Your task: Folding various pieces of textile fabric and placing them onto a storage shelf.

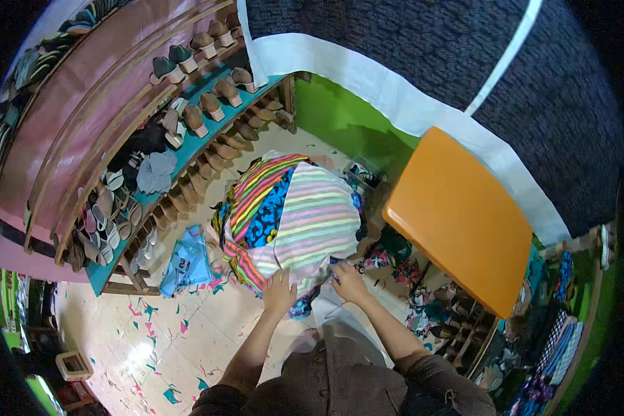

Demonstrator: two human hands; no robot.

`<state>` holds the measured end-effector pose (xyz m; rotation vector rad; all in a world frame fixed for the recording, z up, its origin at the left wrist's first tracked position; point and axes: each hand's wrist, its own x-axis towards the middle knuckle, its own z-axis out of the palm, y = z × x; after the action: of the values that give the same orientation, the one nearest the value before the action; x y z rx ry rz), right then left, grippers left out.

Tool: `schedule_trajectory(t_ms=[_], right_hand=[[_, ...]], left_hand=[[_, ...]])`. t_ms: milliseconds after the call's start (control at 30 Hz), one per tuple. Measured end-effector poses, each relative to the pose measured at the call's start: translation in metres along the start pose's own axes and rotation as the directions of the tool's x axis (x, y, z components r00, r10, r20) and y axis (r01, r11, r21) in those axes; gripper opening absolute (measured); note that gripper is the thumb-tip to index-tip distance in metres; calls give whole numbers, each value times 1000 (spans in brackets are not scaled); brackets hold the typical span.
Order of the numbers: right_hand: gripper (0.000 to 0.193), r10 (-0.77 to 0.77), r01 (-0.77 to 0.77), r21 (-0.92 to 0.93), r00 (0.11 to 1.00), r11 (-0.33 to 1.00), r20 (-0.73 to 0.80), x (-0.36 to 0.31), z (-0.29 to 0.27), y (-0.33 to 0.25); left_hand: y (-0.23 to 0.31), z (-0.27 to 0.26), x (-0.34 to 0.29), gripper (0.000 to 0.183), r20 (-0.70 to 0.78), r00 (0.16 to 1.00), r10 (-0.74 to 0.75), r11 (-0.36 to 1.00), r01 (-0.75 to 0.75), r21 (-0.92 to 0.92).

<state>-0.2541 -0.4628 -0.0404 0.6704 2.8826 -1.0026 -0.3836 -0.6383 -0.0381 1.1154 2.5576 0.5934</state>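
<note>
A bulky heap of fabric stands on the floor in front of me. Its top is a pastel striped cloth (pixel 319 215). A bright multicoloured striped cloth (pixel 253 187) and a blue patterned cloth (pixel 274 215) show on its left side. My left hand (pixel 279 292) is closed on the near edge of the pastel cloth, fingers bent over it. To the right, my right hand (pixel 349 283) pinches the same cloth's near right corner, beside a dark blue patterned bit. The fingertips of both hands are partly hidden in the folds.
On the left, a wooden rack (pixel 208 128) carries rows of shoes and shoe lasts. A light blue plastic bag (pixel 189 263) lies by its foot. An orange tabletop (pixel 457 218) juts in at right, with shelves of shoes and fabrics below. Coloured scraps (pixel 145 326) litter the tiled floor.
</note>
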Motion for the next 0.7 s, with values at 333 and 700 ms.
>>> schedule_trajectory(t_ms=[333, 700], right_hand=[[43, -143, 151, 148, 988, 977, -65, 119, -5, 16], [49, -156, 162, 176, 987, 971, -49, 109, -13, 11]], left_hand=[[-4, 30, 99, 65, -194, 844, -501, 862, 466, -197], [-7, -6, 104, 19, -164, 976, -146, 950, 92, -297]])
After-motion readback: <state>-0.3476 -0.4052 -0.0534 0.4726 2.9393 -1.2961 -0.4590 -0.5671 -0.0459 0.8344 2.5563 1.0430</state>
